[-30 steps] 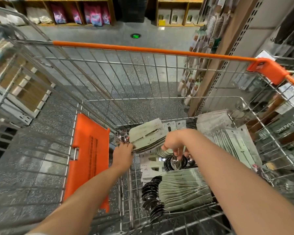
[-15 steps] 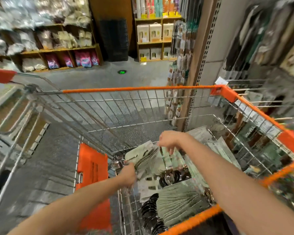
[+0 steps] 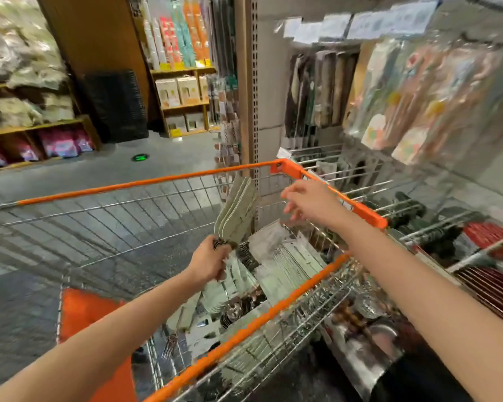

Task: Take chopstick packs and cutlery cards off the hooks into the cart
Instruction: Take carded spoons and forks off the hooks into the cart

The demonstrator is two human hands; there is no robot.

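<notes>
Left hand (image 3: 208,264) low over the middle of the cart (image 3: 244,322), fingers curled round the bottom end of a fanned bunch of pale green cutlery cards (image 3: 238,211), gripped where the dark utensil ends poke out; bunch tilted upward and away toward the far rim, held above the load and apart from it. Right hand (image 3: 310,203) raised near the far right corner of the orange rim, fingers loosely spread and slightly bent, holding nothing; too blurred to tell whether touching the rim. Inside the wire basket, more cutlery cards (image 3: 291,259) heaped in overlapping rows along the right side and floor, with dark and shiny spoon bowls (image 3: 234,310) showing near the bottom. Orange flap (image 3: 82,314) at the near left end of the cart. Just beyond the right side, bare metal hooks (image 3: 360,181) jutting from the display wall, dark-handled packs (image 3: 410,213) and red packs (image 3: 488,236) lower down. Higher on the wall, clear-bagged chopstick packs (image 3: 413,100) hanging, blurred. Shelves of boxes (image 3: 180,91) across the grey aisle.
</notes>
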